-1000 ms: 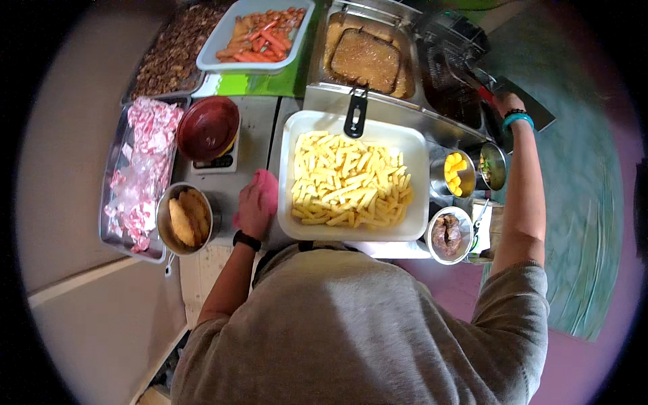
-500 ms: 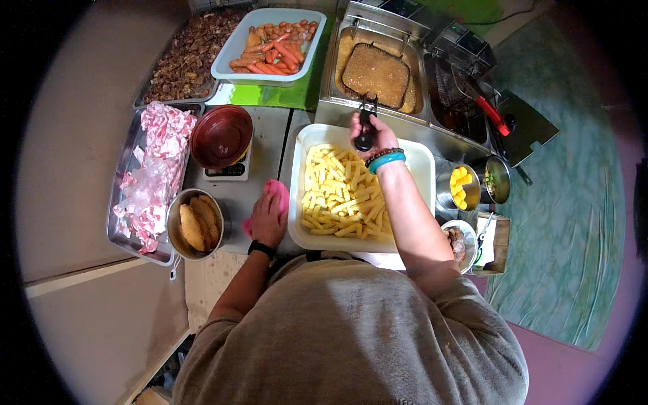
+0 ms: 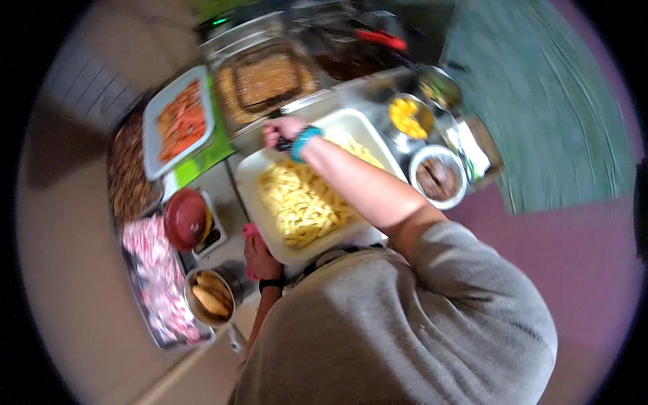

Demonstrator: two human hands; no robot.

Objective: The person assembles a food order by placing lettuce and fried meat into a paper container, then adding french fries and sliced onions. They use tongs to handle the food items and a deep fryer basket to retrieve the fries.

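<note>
My right hand (image 3: 282, 129), with a teal band on the wrist, is closed around the black handle of a fryer basket (image 3: 266, 81) that holds something flat and brown. That arm reaches across a white tray (image 3: 248, 177) piled with pale yellow fries (image 3: 304, 202). At the tray's left edge, my left hand (image 3: 260, 256), wearing a black wristband, presses on a pink cloth (image 3: 250, 231) lying on the counter. The picture is blurred and tilted.
A white dish of orange food (image 3: 181, 121) and a tray of brown food (image 3: 128, 177) lie at the left. Nearer are a red bowl (image 3: 185, 217), a tray of pink-and-white packets (image 3: 158, 278) and a metal pot (image 3: 209, 297). Bowls of yellow (image 3: 408, 116) and brown (image 3: 437, 179) food stand right.
My right hand came from the far-right fryer to the black handle and stays closed on it. The view has swung and tilted. My left hand has stayed on the pink cloth.
</note>
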